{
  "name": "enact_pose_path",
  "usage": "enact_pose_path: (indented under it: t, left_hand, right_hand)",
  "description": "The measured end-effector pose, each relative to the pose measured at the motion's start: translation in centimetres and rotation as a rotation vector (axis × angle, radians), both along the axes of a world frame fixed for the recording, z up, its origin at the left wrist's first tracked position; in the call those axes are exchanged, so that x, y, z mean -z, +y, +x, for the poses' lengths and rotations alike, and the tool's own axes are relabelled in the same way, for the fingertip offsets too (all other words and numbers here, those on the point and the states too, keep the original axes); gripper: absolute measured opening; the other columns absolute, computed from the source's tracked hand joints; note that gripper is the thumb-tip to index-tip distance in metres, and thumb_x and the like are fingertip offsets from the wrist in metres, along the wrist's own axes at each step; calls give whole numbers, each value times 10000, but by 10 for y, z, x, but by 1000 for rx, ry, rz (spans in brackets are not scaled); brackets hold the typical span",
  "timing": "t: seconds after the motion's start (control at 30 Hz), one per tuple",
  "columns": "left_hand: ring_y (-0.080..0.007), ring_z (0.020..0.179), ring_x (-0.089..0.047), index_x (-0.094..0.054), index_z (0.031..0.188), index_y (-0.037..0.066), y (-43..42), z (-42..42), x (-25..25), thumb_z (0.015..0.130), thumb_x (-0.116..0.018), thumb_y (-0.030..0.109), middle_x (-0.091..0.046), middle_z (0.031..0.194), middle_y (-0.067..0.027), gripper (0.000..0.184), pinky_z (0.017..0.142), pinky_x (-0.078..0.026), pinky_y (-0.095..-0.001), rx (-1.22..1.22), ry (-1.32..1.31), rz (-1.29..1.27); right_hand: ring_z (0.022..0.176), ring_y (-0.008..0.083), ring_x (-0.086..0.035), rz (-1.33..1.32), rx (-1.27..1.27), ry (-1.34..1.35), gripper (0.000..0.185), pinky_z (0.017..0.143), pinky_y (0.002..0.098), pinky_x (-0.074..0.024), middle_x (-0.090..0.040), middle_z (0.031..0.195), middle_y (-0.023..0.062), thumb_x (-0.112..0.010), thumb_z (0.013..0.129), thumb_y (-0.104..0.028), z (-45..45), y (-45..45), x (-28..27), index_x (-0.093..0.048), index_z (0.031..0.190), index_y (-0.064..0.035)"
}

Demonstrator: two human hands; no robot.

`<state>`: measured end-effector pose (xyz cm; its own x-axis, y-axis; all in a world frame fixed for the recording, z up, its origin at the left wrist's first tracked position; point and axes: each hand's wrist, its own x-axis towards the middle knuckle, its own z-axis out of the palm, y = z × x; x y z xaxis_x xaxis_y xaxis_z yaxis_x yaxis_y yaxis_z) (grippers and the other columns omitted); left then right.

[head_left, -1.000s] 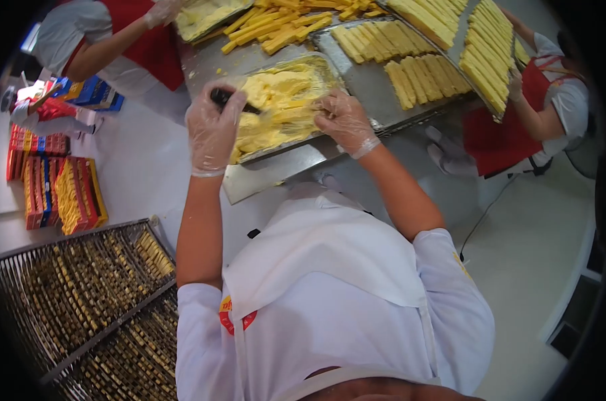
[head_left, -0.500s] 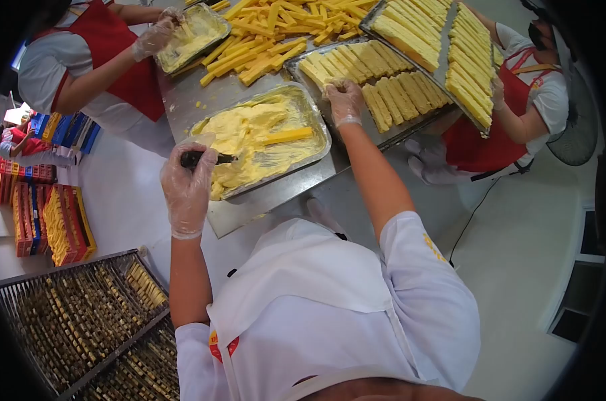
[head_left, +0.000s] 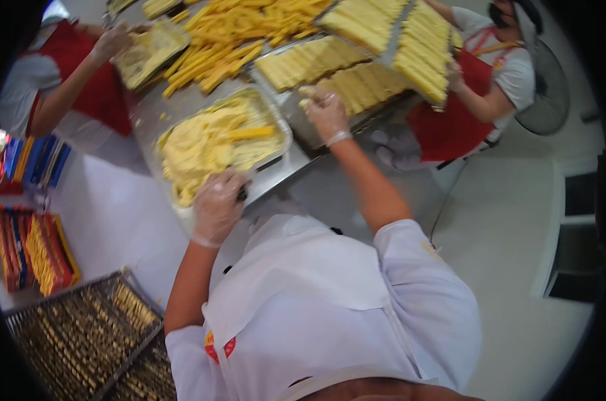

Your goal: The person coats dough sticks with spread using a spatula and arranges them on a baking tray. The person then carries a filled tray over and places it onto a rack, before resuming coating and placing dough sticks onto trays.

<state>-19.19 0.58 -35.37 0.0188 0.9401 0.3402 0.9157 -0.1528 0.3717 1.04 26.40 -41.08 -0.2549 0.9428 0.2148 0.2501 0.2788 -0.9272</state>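
My left hand, in a clear plastic glove, is closed around a black-handled tool at the near edge of a metal tray. The tool's working end cannot be made out. Thick pale yellow cream fills much of that tray, with one yellow stick lying on it. My right hand, also gloved, is over the left end of a dark tray's near row of coated sticks. Its fingers are pinched together, with pale yellow stuff at the tips; whether they hold a stick is unclear.
A pile of bare yellow sticks covers the table's far side. A co-worker on the left handles another cream tray. A second co-worker on the right holds a tilted tray of coated sticks. Loaded racks stand at lower left.
The whole view has shifted, moving the table leftward and up. My left hand has drawn the tool back from the cream toward the tray's near edge. My right hand stays by the coated sticks.
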Motion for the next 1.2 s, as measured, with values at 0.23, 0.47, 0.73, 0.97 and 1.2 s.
enact_pose_path:
  t: [0.23,0.47,0.73,0.97,1.2]
  left_hand:
    - [-368,1139,-567,-608,1202,47,-23,45,-80,732,-779,134,-615,1200,-168,508,966,-468,-442,-128,122,-78]
    - [-253,1090,-615,-597,1237,-1,38,125,-94,896,-712,265,-634,1225,-155,447,920,-495,-367,-24,-1133,-189]
    - [-321,1202,-562,-421,1388,-19,226,197,-47,960,-638,303,-556,1312,-198,577,983,-495,-429,192,-1819,-299]
    - [-357,1209,-576,-429,1365,-36,267,229,-52,974,-539,128,-563,1318,-221,437,1046,-490,-501,272,-2039,-148]
    - [-343,1071,-643,-529,1140,-119,263,228,-49,949,-471,31,-617,1180,-241,249,958,-547,-491,196,-2059,18]
  right_hand:
    - [695,94,-588,-126,-37,94,285,649,261,-493,-690,862,10,-670,846,-53,81,-28,-18,-736,1123,-61]
    - [630,66,-543,-359,-112,267,284,555,224,-466,-648,861,17,-650,858,-21,186,-31,3,-717,1133,-39]
    - [604,42,-531,-557,172,421,271,492,178,-395,-662,867,6,-646,896,-34,305,-27,-14,-681,1164,-38]
    - [595,38,-545,-548,218,488,242,473,154,-368,-689,892,17,-634,933,-54,339,-24,-22,-672,1172,-51]
    - [660,49,-584,-520,49,586,274,512,155,-395,-691,924,15,-633,967,-141,340,-2,-44,-645,1230,-66]
